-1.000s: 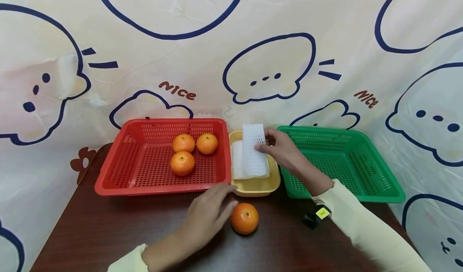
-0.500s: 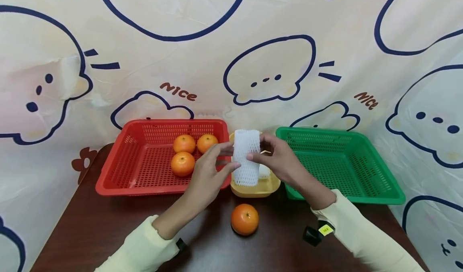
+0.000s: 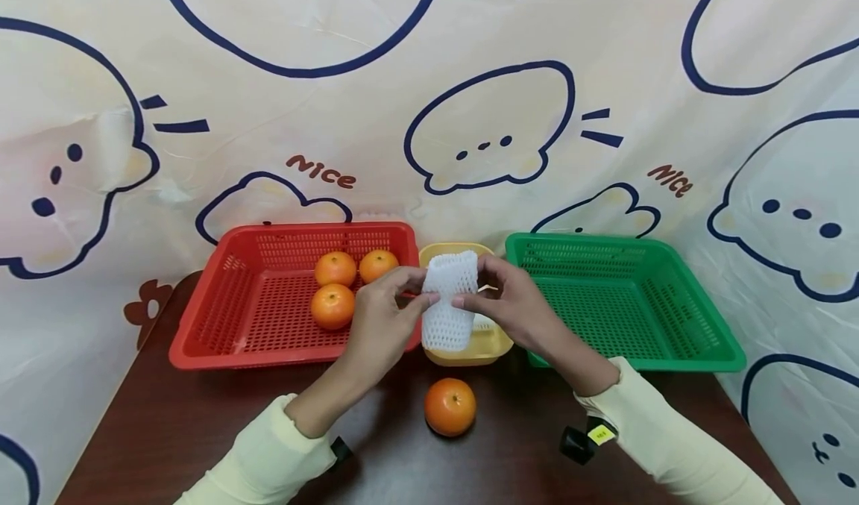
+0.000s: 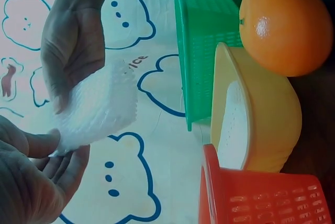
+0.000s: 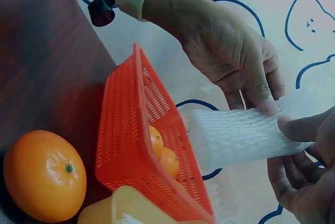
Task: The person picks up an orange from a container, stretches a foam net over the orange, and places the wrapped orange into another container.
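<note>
A white foam net sleeve is held up above the yellow basket. My left hand pinches its left edge, thumb in front and fingers behind. On the opposite edge my right hand pinches it the same way. Both thumbs press near the sleeve's upper half in the head view. In the left wrist view, more white foam netting lies inside the yellow basket. One orange sits on the table just in front of that basket, touched by neither hand.
A red basket on the left holds three oranges. On the right stands a green basket. All the baskets stand on a dark brown table, with a patterned cloth behind.
My left hand has come up from beside the orange and taken hold of the sleeve. My right hand has brought the sleeve slightly left and lower. The table orange stays put.
</note>
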Motion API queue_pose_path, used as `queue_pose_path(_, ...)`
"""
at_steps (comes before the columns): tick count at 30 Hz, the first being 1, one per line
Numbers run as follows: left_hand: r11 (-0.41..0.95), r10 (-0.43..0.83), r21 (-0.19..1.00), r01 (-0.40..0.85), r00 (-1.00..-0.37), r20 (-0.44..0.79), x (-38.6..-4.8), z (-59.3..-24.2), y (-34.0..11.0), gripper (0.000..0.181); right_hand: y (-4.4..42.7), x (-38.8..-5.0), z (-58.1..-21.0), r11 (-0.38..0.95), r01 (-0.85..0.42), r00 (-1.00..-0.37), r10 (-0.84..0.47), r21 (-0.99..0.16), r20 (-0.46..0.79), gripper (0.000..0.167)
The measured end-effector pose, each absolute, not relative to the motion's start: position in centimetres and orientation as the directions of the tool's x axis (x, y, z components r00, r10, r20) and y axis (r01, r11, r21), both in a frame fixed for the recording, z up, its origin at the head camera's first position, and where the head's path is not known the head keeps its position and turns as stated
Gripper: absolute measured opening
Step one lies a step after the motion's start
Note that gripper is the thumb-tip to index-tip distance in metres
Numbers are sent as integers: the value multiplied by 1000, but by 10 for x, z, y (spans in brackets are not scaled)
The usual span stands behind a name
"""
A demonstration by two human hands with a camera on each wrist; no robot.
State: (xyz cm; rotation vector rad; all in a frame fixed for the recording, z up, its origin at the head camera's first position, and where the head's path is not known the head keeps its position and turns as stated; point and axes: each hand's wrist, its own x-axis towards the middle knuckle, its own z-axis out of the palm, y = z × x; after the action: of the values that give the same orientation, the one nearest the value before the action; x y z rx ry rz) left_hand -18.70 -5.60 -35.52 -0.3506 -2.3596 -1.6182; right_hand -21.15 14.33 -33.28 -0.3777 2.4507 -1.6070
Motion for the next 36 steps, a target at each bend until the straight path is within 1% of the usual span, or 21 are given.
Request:
queue_pose_path(4, 348, 71, 868, 355, -933, 353, -188, -355, -58, 19, 147, -212, -334, 353, -111, -939, -343, -929, -18, 41)
queue_pose_path(6, 345, 88, 860, 377, -925, 370, -188, -355, -59, 20, 151, -212, -334, 329, -107, -923, -384, -938, -29, 46)
queue_pose_path(9, 327, 115, 857, 398, -917, 382, -189, -354, -61, 21, 158, -213, -335, 299, -101, -889, -455, -949, -49, 47)
queue_pose_path(11, 314, 133, 860, 403, -915, 380, -189, -354, -63, 21, 161, -215, -337, 276, -73, -872, -485, -958, -74, 54)
queue_pose_path(13, 306, 151, 862, 405, -914, 376, -190, -353, -65, 20, 162, -216, -340, 265, -24, -866, -487, -964, -113, 63)
queue_pose_path(15, 299, 176, 860, 414, -909, 377, -191, -353, -67, 19, 162, -217, -345, 246, 57, -854, -489, -968, -174, 65)
queue_pose_path(17, 291, 209, 853, 433, -899, 385, -191, -354, -69, 17, 162, -218, -351, 242, 135, -831, -501, -961, -243, 60)
queue_pose_path(20, 275, 265, 838, 471, -875, 405, -192, -355, -71, 13, 162, -217, -361, 222, 255, -770, -542, -941, -337, 47)
queue_pose_path(23, 246, 319, 835, 492, -855, 409, -193, -357, -72, 13, 162, -215, -369, 183, 353, -705, -593, -918, -389, 42)
queue_pose_path(26, 216, 367, 839, 499, -838, 404, -192, -358, -73, 14, 163, -213, -374, 128, 420, -656, -640, -898, -399, 43)
queue_pose_path(29, 199, 402, 844, 499, -827, 394, -192, -358, -74, 16, 165, -212, -377, 90, 462, -627, -670, -882, -397, 42)
queue_pose_path(32, 191, 420, 843, 502, -818, 393, -192, -358, -74, 16, 166, -212, -380, 72, 500, -602, -687, -863, -406, 40)
queue_pose_path(36, 174, 439, 828, 534, -794, 420, -191, -357, -74, 16, 167, -210, -383, 54, 558, -558, -714, -828, -422, 38)
